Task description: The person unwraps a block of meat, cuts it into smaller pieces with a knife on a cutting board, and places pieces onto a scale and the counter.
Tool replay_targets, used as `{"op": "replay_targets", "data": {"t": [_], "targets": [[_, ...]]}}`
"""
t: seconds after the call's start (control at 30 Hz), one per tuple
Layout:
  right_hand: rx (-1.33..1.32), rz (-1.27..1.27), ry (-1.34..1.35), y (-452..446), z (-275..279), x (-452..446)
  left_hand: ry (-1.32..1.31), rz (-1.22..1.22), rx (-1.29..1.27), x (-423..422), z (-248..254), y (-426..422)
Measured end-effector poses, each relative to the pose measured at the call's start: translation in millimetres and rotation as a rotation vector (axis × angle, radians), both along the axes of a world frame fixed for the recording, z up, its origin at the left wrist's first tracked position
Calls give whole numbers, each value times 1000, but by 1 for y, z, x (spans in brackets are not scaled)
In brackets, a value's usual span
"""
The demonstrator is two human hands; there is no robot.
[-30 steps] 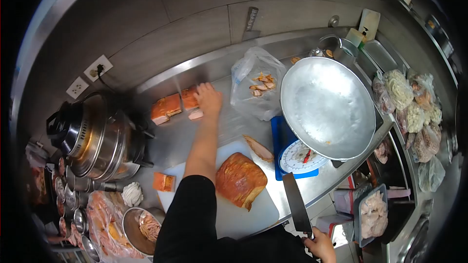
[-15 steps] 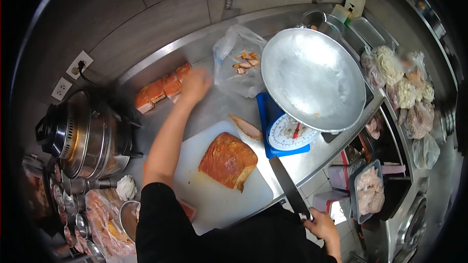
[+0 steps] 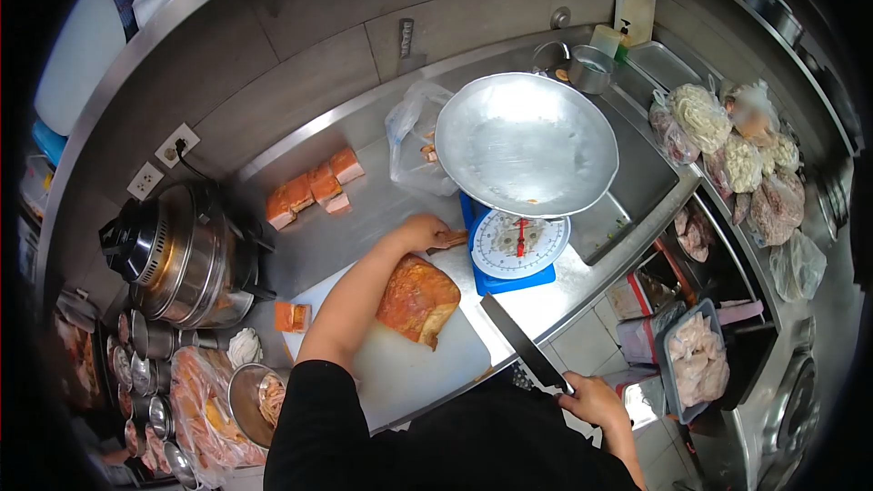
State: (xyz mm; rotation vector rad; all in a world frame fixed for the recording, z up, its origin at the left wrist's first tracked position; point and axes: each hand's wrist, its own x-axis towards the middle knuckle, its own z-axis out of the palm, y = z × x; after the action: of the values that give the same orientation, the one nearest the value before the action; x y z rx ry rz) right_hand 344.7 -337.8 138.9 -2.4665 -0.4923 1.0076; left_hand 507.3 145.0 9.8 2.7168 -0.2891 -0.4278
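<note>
My left hand [image 3: 426, 233] is closed on a thin strip of meat [image 3: 452, 238], just above the big browned slab of meat [image 3: 420, 302] on the white cutting board [image 3: 423, 373]. In my right hand [image 3: 593, 400] is the handle of a wide cleaver [image 3: 520, 338], its blade pointing up and left past the counter's front edge. A blue scale [image 3: 520, 245] with a large metal pan [image 3: 527, 141] stands right of the strip. Meat blocks [image 3: 314, 189] form a row at the back left; another small block [image 3: 292, 316] lies at the board's left corner.
A plastic bag [image 3: 414, 141] with meat pieces lies behind the scale, partly hidden by its pan. At left stand a round glass-walled cooker [image 3: 195, 259] and a metal bowl [image 3: 250, 400]. Bagged food [image 3: 741, 159] and a tray of pale meat [image 3: 698, 364] are at right.
My left hand has left the row of meat blocks, come toward the scale and taken hold of the strip. The view has shifted. My right hand still holds the cleaver.
</note>
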Motion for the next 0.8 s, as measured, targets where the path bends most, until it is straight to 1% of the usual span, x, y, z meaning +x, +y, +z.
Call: {"op": "replay_targets", "data": {"t": [0.03, 0.07, 0.13, 0.27, 0.37, 0.43, 0.53, 0.57, 0.6, 0.63, 0.67, 0.73, 0.77, 0.8], "targets": [[7, 2, -4, -4, -1, -2, 51, 2, -119, 0, 4, 6], [3, -2, 0, -9, -3, -3, 48, 7, -112, 0, 6, 10], [3, 3, 3, -12, -4, -5, 140, 80, -322, -3, 19, 14], [7, -19, -10, -16, -3, -6, 181, 93, -240, 1, 36, 6], [16, -13, -15, -16, -5, -5, 146, 40, -192, 5, 24, 0], [10, -8, -6, -16, -7, -5, -67, 130, -82, -2, 32, -12], [32, -1, -7, -15, -12, -4, -65, 202, -121, -11, 47, -12], [21, -6, 6, -14, -12, -4, -62, 206, -120, -13, 42, -6], [9, -11, 18, -13, -12, -4, -126, 145, -145, -15, 28, 7], [9, -6, 23, -13, -14, -4, -191, 85, -171, -21, 27, 14], [9, 0, 26, -13, -17, -4, -187, 91, -172, -25, 26, 20], [5, 14, 34, -12, -19, -3, 220, 490, -510, -43, 49, 23], [6, 13, 25, -11, -19, -3, 224, 502, -513, -54, 59, 24], [6, 16, 16, -9, -19, -2, 216, 589, -641, -66, 67, 27]]}}
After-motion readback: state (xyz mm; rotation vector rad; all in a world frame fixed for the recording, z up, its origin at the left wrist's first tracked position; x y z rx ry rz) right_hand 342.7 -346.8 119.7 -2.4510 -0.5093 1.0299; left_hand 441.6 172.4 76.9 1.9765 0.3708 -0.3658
